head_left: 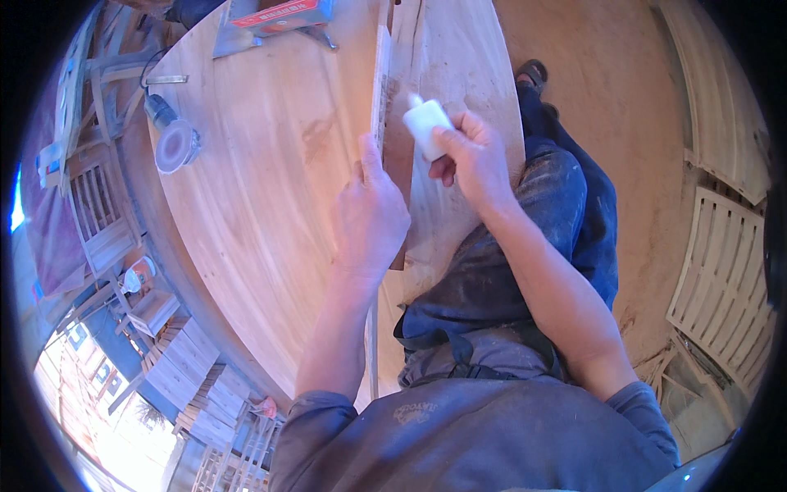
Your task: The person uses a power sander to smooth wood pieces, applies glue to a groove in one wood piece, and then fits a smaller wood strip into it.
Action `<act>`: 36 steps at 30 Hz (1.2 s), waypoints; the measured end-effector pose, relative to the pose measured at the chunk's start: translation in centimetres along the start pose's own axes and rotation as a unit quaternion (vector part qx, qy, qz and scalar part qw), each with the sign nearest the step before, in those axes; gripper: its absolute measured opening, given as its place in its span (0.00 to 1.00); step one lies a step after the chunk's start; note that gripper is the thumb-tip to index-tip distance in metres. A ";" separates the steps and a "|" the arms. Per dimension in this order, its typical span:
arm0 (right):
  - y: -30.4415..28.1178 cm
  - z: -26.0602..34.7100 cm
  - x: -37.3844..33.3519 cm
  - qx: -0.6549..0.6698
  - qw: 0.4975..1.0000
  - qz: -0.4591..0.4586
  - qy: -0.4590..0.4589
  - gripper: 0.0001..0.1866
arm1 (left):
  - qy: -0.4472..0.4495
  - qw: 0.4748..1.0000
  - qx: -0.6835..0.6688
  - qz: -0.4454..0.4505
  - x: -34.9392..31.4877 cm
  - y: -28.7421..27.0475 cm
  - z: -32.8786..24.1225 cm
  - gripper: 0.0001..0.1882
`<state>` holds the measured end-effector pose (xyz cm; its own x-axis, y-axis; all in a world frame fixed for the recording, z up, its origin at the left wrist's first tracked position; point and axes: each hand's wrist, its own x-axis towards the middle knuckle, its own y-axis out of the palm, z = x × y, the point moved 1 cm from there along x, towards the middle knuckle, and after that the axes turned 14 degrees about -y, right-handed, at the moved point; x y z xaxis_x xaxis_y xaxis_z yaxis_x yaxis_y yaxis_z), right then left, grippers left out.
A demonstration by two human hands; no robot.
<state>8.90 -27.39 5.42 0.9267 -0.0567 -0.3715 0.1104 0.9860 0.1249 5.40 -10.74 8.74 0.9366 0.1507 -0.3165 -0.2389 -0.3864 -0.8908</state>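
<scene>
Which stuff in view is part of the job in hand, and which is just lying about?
In use, by the look of it:
wooden strip, in the left hand
white bottle, in the right hand
large wooden panel, beneath the hands

Lying about, apparently:
round-headed tool
box with red label
slatted panel, far right

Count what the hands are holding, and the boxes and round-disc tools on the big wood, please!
White rectangular bottle in the right hand: 1
Long pale wooden board in the left hand: 1
Red-and-grey rectangular box: 1
Dark-handled tool with a round disc: 1
Total: 4
</scene>
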 end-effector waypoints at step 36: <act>5.9 -1.0 14.2 -0.125 0.854 -0.236 -0.447 0.15 | -0.021 0.999 0.027 0.037 -4.4 -0.7 1.6 0.34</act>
<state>22.32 -22.23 -0.03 0.7165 -0.4446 0.5376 0.5710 0.8164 -0.0859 1.07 -9.71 10.25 0.9044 0.1617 -0.3949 -0.3223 -0.3476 -0.8805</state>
